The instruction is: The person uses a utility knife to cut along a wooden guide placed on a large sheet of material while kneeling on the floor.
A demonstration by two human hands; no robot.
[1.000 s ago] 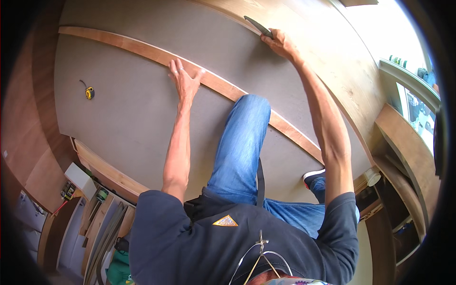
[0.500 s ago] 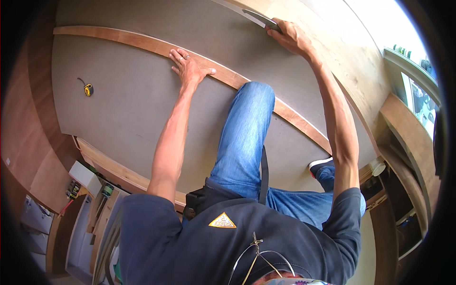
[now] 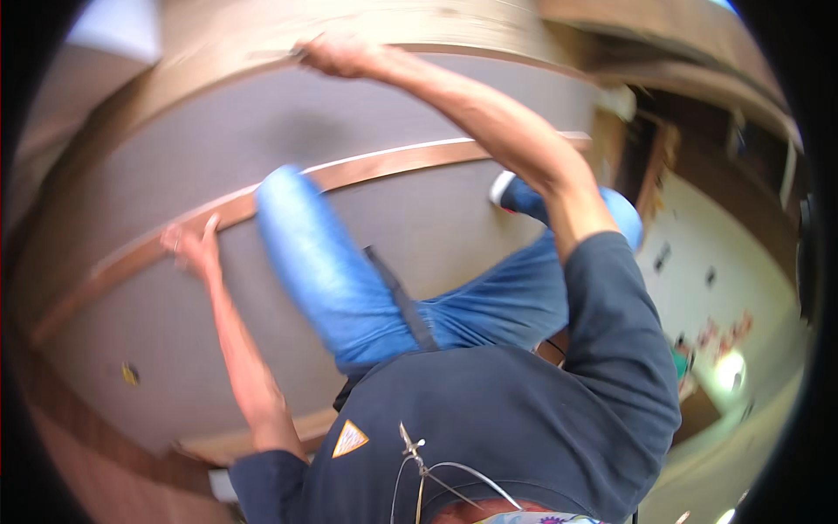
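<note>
A long wooden strip (image 3: 393, 163) lies across a large grey board (image 3: 384, 210). My left hand (image 3: 194, 249) is on the strip's left part with fingers spread and thumb stretched out, slightly blurred. Between my hands, my bent knee in blue jeans (image 3: 292, 227) rests over the strip. My right hand (image 3: 336, 55) is closed around a thin blade-like tool (image 3: 278, 54) at the far edge of the board, beside pale wood (image 3: 445, 26). Motion smears the tool, so its exact kind cannot be made out.
A yellow and black tape measure (image 3: 130, 374) lies on the board at the left. My shoe (image 3: 502, 190) is near the strip's right end. Wooden shelving (image 3: 663, 166) stands at the right, with small scattered things on the pale floor (image 3: 724, 236) beyond.
My view has swung round, so the board and strip now tilt the other way. The blade-like tool is still in my right hand; my left hand remains on the strip.
</note>
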